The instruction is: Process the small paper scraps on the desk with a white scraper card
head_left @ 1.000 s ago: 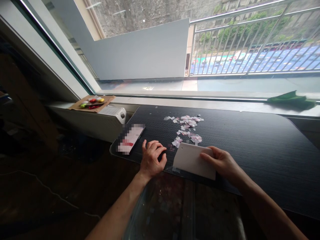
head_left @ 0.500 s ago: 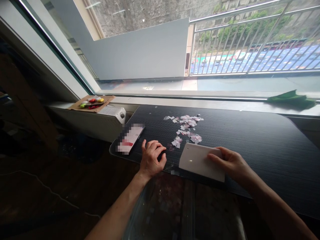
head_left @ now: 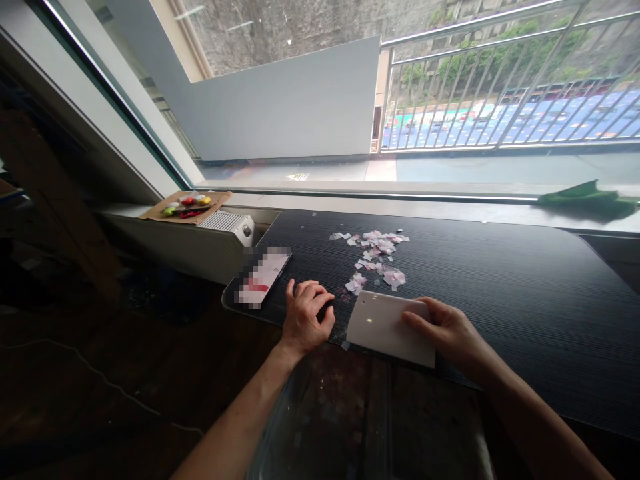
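Observation:
My right hand grips a flat white plastic scraper by its right end, thumb on top. The scraper has a small hole near one corner and lies tilted at the table's front edge. My left hand rests on the black table near that same edge, its fingers bent and apart, with a gap between thumb and forefinger. Beyond the scraper lie loose pieces of small cut paper in a scattered heap. A few bits sit close to the edge between my hands.
A phone lies at the table's left end. Below the front edge stands a see-through container. A radiator and cardboard with colourful items are at the left. Green cloth-like material lies on the windowsill.
My right hand has moved the scraper slightly left and toward me, along the front edge. My left hand has stayed nearly in place.

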`<act>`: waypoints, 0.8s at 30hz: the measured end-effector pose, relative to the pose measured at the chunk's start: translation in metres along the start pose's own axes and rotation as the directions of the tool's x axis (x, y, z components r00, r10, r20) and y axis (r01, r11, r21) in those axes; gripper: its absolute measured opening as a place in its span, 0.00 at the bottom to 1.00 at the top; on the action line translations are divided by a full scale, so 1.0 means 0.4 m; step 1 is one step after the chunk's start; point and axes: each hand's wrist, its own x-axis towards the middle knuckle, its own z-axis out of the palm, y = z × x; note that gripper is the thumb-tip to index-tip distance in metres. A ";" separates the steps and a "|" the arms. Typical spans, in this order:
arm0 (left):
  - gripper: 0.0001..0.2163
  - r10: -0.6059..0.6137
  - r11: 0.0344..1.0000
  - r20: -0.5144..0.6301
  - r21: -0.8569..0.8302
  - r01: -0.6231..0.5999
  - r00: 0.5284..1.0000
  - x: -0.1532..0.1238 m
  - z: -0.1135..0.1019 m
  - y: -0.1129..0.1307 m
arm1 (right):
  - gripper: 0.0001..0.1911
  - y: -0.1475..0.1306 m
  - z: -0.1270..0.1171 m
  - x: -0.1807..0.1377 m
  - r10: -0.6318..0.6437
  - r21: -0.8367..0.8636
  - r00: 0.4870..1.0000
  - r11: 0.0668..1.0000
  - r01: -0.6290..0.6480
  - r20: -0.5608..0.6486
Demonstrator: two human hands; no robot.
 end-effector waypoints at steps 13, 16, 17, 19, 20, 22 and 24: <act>0.08 -0.017 1.000 -0.011 -0.013 0.017 1.000 -0.002 0.004 0.002 | 0.16 -0.057 -0.029 0.009 -0.412 -0.447 0.873 0.853 0.270 -0.259; 0.08 -0.010 1.000 -0.015 -0.022 0.010 1.000 -0.002 0.004 0.000 | 0.16 -0.065 -0.021 0.044 -0.474 -0.517 0.848 0.801 0.302 -0.237; 0.08 -0.007 1.000 -0.016 -0.023 0.007 1.000 -0.002 0.004 0.000 | 0.16 -0.067 -0.019 0.047 -0.479 -0.540 0.851 0.784 0.306 -0.213; 0.08 -0.001 1.000 -0.017 -0.022 0.001 1.000 -0.003 0.004 -0.001 | 0.15 -0.071 -0.022 0.039 -0.478 -0.579 0.864 0.754 0.311 -0.158; 0.07 0.001 1.000 -0.017 -0.022 -0.002 1.000 -0.003 0.004 -0.001 | 0.14 -0.073 -0.025 0.031 -0.475 -0.592 0.869 0.744 0.311 -0.141; 0.08 0.002 1.000 -0.018 -0.022 -0.002 1.000 -0.003 0.004 0.000 | 0.14 -0.080 -0.032 0.016 -0.472 -0.606 0.873 0.733 0.309 -0.126; 0.08 -0.002 1.000 -0.016 -0.018 0.002 1.000 -0.003 0.004 -0.001 | 0.14 -0.090 -0.029 0.015 -0.488 -0.606 0.859 0.733 0.309 -0.152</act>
